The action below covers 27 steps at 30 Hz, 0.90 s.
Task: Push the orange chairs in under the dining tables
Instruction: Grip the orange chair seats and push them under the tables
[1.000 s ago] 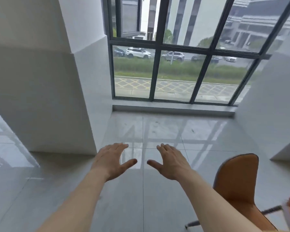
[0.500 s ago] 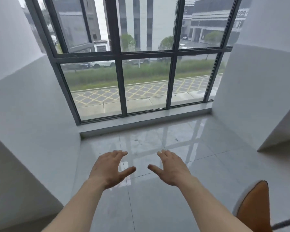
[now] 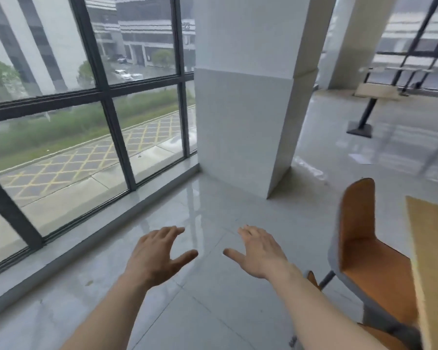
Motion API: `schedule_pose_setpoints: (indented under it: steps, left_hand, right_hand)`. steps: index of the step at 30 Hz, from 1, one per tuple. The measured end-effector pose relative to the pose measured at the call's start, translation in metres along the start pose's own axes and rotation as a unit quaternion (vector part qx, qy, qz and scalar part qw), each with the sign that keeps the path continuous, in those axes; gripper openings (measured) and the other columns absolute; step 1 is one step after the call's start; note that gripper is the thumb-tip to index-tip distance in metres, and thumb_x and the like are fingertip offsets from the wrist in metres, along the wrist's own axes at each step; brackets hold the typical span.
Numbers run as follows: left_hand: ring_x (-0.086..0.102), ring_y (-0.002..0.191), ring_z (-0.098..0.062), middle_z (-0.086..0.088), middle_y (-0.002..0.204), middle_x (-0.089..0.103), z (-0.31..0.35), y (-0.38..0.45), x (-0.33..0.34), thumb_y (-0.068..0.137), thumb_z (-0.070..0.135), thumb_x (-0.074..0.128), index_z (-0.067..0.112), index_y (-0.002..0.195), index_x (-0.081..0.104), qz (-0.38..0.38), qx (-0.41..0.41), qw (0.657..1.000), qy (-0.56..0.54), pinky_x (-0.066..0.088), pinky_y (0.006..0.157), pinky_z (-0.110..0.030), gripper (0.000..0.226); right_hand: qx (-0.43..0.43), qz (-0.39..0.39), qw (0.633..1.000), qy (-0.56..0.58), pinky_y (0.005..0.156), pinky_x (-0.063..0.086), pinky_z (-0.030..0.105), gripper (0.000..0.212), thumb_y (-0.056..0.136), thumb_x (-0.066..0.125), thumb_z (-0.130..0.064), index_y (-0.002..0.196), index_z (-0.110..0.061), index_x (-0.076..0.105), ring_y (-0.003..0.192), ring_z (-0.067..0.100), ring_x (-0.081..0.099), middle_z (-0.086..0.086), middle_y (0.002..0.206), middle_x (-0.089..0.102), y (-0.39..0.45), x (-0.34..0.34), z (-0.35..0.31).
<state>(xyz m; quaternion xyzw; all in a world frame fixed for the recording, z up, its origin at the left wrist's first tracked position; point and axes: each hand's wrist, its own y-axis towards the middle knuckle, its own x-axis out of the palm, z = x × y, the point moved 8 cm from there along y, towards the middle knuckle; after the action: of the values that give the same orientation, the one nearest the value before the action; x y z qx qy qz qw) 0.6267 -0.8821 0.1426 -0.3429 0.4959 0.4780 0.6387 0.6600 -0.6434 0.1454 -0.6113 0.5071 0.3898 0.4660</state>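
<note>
Near the lower middle of the view, two bare forearms are stretched forward over the glossy grey tiled floor (image 3: 213, 311). Both palms are turned down, nothing is held in either, and nothing is touched by either. The left hand (image 3: 157, 256) is spread wide, with the thumb pointed toward the right. The right hand (image 3: 258, 251) is likewise spread wide, with its thumb pointed left, so that the two thumb tips are kept near each other but apart.

To the right of the right hand, an orange chair (image 3: 364, 253) is seen with its backrest upright and its seat turned toward the right. A grey outer shell is shown along the back's edge, and a dark leg is visible beneath the seat. Part of the seat is hidden behind a light wooden dining table (image 3: 433, 248) at the right edge, so the seat front appears to lie at or under the table edge; how far cannot be told. The chair is not touched by the right hand.

Beyond the hands, a white square pillar (image 3: 245, 97) is stood on the floor. On the left, a large window with a dark frame (image 3: 106, 104) is seen. At the far right, a second table on a dark pedestal (image 3: 364, 114) is shown, blurred.
</note>
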Motion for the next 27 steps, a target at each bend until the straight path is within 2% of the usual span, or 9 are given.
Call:
schedule_pose_setpoints:
  steps: [6,10,13,16,21,27]
  left_hand:
    - [0.035,0.143,-0.014,0.016,0.155,0.041,0.068,0.137,0.037,0.083,0.089,0.034,0.040,0.150,0.037,-0.062,0.172,0.983,-0.018,0.022,0.118,-0.034,0.083]
    - [0.036,0.142,-0.016,0.014,0.154,0.042,0.124,0.197,0.061,0.076,0.093,0.023,0.040,0.150,0.038,-0.109,0.284,0.952,-0.029,0.023,0.117,-0.035,0.092]
    - [0.035,0.143,-0.017,0.012,0.155,0.042,0.173,0.219,0.083,0.075,0.095,0.020,0.039,0.151,0.037,-0.137,0.363,0.921,-0.034,0.023,0.117,-0.036,0.095]
    - [0.033,0.145,-0.018,0.012,0.157,0.040,0.222,0.216,0.113,0.077,0.096,0.019,0.039,0.152,0.034,-0.180,0.434,0.882,-0.025,0.023,0.119,-0.039,0.095]
    - [0.030,0.147,-0.017,0.013,0.160,0.035,0.293,0.177,0.166,0.074,0.097,0.013,0.041,0.154,0.028,-0.238,0.528,0.815,0.001,0.020,0.121,-0.039,0.099]
    - [0.023,0.149,-0.013,0.016,0.162,0.029,0.341,0.108,0.228,0.083,0.089,0.032,0.041,0.156,0.023,-0.299,0.620,0.723,0.060,0.015,0.121,-0.035,0.088]
  right_hand:
    - [0.189,0.045,0.980,0.036,0.125,0.007,0.036,0.089,0.098,0.037,-0.072,0.162,-0.014,0.019,0.156,0.023,0.010,0.006,0.170,0.016,0.024,-0.015,0.098]
    - [0.312,0.059,0.946,0.069,0.125,0.010,0.039,0.089,0.098,0.038,-0.072,0.162,-0.014,0.017,0.156,0.023,0.007,0.005,0.170,0.013,0.004,-0.015,0.139]
    - [0.383,0.087,0.916,0.078,0.122,0.012,0.038,0.086,0.099,0.040,-0.069,0.161,-0.013,0.022,0.154,0.023,0.013,0.005,0.168,0.020,-0.022,-0.013,0.161]
    - [0.450,0.100,0.883,0.093,0.122,0.014,0.039,0.085,0.098,0.039,-0.070,0.160,-0.013,0.025,0.153,0.024,0.016,0.006,0.166,0.025,-0.057,0.001,0.176]
    - [0.563,0.090,0.804,0.169,0.124,0.015,0.044,0.089,0.095,0.037,-0.075,0.162,-0.018,0.020,0.157,0.023,0.007,0.005,0.170,0.013,-0.128,0.058,0.193]
    - [0.649,0.089,0.707,0.265,0.122,0.021,0.048,0.109,0.079,0.033,-0.094,0.161,-0.024,0.021,0.156,0.023,0.012,0.003,0.170,0.016,-0.187,0.139,0.195]
